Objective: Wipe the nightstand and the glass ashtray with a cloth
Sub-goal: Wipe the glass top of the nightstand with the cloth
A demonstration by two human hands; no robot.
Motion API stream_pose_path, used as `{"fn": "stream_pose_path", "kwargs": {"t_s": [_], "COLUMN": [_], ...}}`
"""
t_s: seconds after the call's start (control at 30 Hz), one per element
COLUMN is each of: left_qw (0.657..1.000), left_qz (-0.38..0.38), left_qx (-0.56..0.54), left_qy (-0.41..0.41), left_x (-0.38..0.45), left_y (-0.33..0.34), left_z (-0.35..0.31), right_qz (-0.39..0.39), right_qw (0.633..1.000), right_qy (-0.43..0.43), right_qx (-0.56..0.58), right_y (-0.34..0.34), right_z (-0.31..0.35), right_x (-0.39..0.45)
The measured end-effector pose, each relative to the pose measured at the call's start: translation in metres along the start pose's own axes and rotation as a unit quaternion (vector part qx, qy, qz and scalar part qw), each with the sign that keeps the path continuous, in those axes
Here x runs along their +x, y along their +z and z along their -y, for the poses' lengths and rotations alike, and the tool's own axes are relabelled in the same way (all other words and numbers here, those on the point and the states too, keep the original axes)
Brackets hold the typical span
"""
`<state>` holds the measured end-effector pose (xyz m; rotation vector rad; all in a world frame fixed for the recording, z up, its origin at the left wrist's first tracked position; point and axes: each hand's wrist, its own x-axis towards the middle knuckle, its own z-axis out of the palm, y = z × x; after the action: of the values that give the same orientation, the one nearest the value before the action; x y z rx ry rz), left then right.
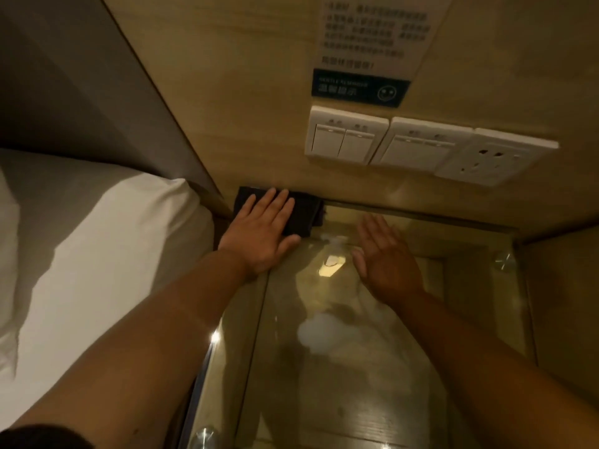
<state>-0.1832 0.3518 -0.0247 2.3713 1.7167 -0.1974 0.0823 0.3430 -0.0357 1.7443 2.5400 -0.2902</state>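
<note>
The nightstand has a glass top [340,367] that reflects the ceiling light. A dark folded cloth [304,212] lies in its far left corner against the wooden wall panel. My left hand [262,228] lies flat on the cloth with fingers spread, pressing it onto the glass. My right hand [385,257] hovers just above or on the glass to the right of the cloth, fingers apart, holding nothing. No ashtray is in view.
A bed with white sheets [81,254] borders the nightstand on the left. On the wooden wall panel [243,108] behind are two light switch plates [343,134], a power socket [492,157] and a printed notice [366,59]. Metal standoffs [502,260] hold the glass corners.
</note>
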Motion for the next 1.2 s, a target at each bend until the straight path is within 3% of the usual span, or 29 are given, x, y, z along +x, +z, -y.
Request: {"fn": "stream_pose_path", "kwargs": {"t_s": [0.6,1.2], "left_qw": [1.0,1.0], "left_qz": [0.015,0.017], "left_qx": [-0.007,-0.016], "left_qy": [-0.015,-0.001], "left_x": [-0.163,-0.307], "left_y": [0.045,0.083], "left_z": [-0.066,-0.118], "right_qz": [0.029,0.035], "right_qw": [1.0,0.999], "right_qy": [0.003,0.01], "right_qx": [-0.005,-0.01], "right_y": [-0.001,0.029], "right_z": [0.003,0.06], "right_x": [-0.009,-0.147]}}
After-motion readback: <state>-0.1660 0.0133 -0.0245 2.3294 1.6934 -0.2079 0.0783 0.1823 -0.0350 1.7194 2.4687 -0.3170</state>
